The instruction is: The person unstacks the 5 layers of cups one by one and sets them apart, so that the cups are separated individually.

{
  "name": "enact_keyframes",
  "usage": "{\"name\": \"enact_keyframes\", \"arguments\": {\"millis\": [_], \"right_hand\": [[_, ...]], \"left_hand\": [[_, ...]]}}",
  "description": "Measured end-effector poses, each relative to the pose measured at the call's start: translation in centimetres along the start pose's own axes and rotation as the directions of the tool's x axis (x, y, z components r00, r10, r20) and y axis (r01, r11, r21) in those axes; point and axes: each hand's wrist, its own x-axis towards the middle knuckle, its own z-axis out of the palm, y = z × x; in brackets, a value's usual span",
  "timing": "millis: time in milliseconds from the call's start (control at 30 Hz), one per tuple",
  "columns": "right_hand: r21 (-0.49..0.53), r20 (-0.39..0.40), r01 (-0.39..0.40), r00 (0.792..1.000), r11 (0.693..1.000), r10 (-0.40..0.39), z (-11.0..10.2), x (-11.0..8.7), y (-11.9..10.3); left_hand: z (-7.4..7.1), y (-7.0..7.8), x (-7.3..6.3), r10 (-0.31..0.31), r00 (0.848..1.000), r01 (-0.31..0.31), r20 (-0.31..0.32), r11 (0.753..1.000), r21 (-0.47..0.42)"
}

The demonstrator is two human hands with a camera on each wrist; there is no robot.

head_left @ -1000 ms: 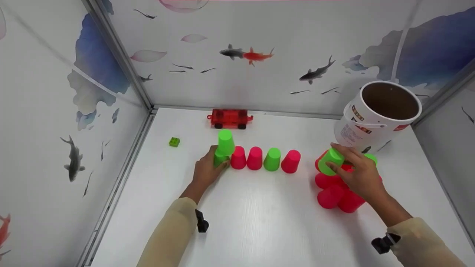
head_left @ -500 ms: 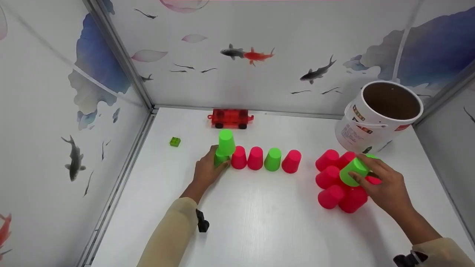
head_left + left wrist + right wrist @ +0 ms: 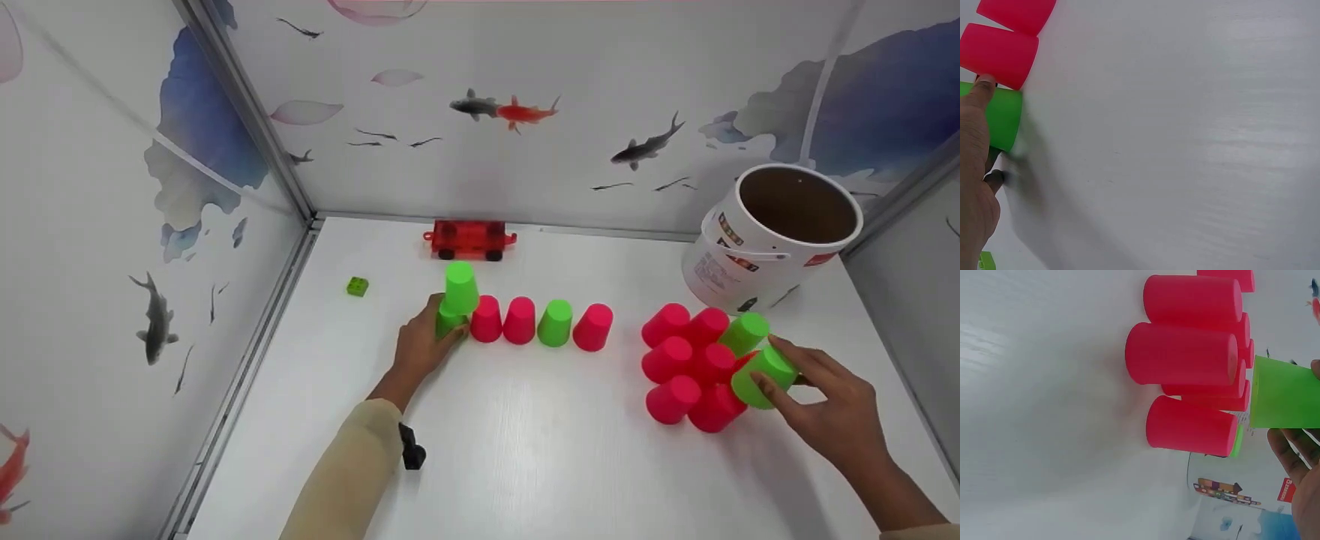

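My left hand grips the lower green cup at the left end of a row of upside-down cups. On top of it stands another green cup. Two pink cups, a green cup and one more pink cup continue the row rightward. At the right, my right hand holds a green cup between thumb and fingers, raised over the near right side of a cluster of pink cups. A green cup stands at that cluster's back right.
A white bucket with a handle stands at the back right, behind the cluster. A red toy wagon sits by the back wall, and a small green toy brick lies at the left. Printed walls enclose the white table.
My right hand has carried its green cup rightward and nearer across the cluster, uncovering the pink cups and the green one behind. My left hand keeps its grip in the same place.
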Motion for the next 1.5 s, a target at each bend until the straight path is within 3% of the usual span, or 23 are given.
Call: {"name": "enact_keyframes", "arguments": {"millis": [167,467,633,1033,1500], "right_hand": [[-0.042,-0.013,-0.006,1.000,0.999,0.005,-0.4,-1.2,0.9],[-0.027,-0.082,-0.032,0.996,0.999,0.030,0.0,-3.1,2.1],[-0.039,-0.076,-0.049,0.996,0.998,0.046,0.4,-4.1,2.8],[-0.086,0.065,-0.154,0.985,0.984,0.160,2.5,-7.2,4.3],[-0.120,0.172,-0.279,0.939,0.953,0.296,3.3,-7.3,4.0]], "left_hand": [[0.0,0.0,0.0,0.002,1.000,-0.002,-0.004,1.000,0.013],[0.4,-0.4,0.2,-0.005,1.000,0.005,0.003,1.000,-0.005],[0.5,-0.4,0.1,-0.016,1.000,0.016,0.004,1.000,-0.009],[0.3,0.2,0.1,-0.031,1.000,0.031,0.000,0.999,0.017],[0.2,-0.1,0.0,-0.031,1.000,0.031,0.007,0.999,-0.010]]}}
